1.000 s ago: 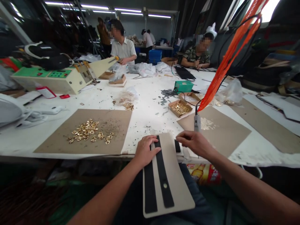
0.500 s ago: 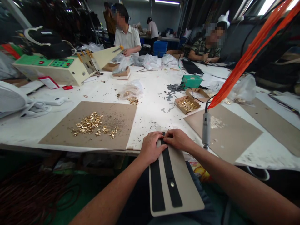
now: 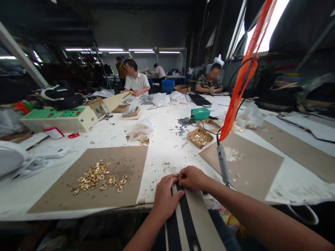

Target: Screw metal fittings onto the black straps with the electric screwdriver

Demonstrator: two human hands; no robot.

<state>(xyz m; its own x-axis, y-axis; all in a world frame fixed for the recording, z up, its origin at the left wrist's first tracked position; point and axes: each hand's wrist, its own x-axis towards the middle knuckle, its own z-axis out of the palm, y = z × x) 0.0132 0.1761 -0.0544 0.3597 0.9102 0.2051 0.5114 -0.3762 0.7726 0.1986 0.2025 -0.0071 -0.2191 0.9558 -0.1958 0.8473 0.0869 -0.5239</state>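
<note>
Hands together at near counter [image 3: 167,139] edge: left hand [image 3: 165,198] pressed flat on black straps [image 3: 183,216] lying on beige board [image 3: 201,218] across the lap; right hand [image 3: 193,177] pinching a strap end. Straps aligned, one stud visible; far ends apparently unfinished. Hanging tool [image 3: 223,165] just right, brass hardware [image 3: 95,176] on cardboard mat [image 3: 125,188] left. Nothing obstructs.
</note>
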